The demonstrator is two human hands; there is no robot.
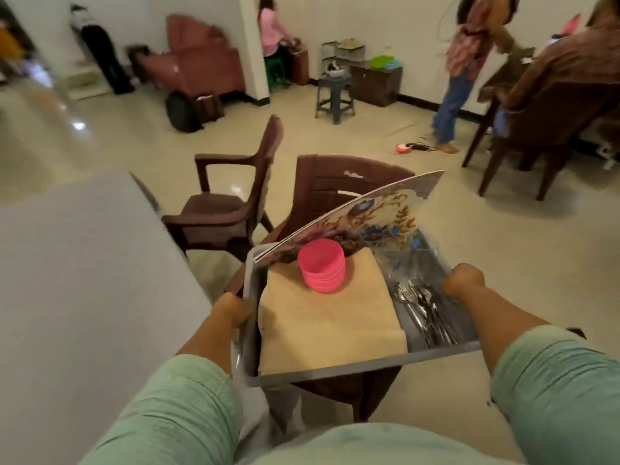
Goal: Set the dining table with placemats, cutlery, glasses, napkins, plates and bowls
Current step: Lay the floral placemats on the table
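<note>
A grey rectangular plastic bin (365, 367) was gripped at its side rims by the left hand (231, 310) and the right hand (464, 280), fingers curled round each edge, and was held above a brown plastic chair (335, 182) beside the grey table (84, 280). The fetching step seemed in hand; setting the bin down was judged next. Inside were seen flowered placemats (365, 213) leaning upright, stacked pink plastic bowls (322, 263), a beige folded cloth (328, 323), clear glasses (402, 260) and steel cutlery (422, 310).

Soft, even indoor light, a bright glare patch on the floor (79, 125) at far left, motion blur throughout, worst on the worktop (84, 280), and wide-angle bending at the edges.
</note>
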